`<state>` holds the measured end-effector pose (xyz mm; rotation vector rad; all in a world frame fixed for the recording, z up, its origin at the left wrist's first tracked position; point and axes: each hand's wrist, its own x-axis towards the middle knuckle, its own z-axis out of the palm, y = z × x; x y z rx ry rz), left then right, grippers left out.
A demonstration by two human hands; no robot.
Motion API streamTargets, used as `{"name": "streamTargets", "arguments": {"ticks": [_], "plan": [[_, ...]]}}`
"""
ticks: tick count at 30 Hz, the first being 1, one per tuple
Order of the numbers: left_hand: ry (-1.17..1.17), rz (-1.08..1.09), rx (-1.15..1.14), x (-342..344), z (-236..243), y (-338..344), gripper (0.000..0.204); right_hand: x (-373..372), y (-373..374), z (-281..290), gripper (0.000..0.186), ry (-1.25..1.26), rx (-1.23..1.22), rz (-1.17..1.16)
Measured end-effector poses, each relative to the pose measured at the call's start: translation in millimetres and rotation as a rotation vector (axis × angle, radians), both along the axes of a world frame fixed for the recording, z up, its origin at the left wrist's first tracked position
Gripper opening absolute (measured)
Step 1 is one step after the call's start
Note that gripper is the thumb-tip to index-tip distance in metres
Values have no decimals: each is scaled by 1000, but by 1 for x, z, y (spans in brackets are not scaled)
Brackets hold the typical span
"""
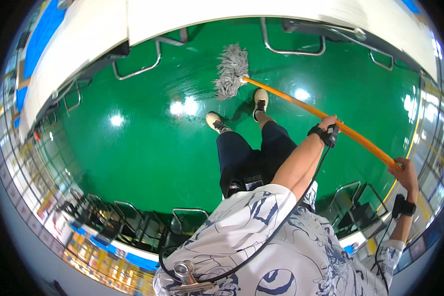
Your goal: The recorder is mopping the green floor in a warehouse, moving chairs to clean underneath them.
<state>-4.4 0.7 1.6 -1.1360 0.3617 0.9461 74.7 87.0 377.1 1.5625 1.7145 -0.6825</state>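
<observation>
Fingers of left hand (327,122) and right hand (404,173), wrapped firmly round the orange mop handle (291,100), should keep the grey string head (233,70) flat.

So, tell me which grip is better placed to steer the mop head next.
Left, most likely: the left grip holds the orange handle partway along, nearer the gray mop head, while the right grip holds it near the far end.

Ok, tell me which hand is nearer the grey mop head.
Left. The left hand holds the orange handle partway up from the mop head; the right hand holds it farther away, near the opposite end.
</observation>
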Motion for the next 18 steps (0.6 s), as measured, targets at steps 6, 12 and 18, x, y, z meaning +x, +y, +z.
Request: {"name": "streamTargets", "arguments": {"ticks": [6, 12, 18], "plan": [[188, 78, 158, -117, -22, -25, 17, -88, -3, -50, 23, 86, 111, 233], [592, 190, 186, -316, -42, -94, 18, -252, -39, -97, 22, 410, 135, 642], [1598, -166, 195, -459, -48, -231, 37, -375, -159, -159, 37, 469, 243, 804]]}}
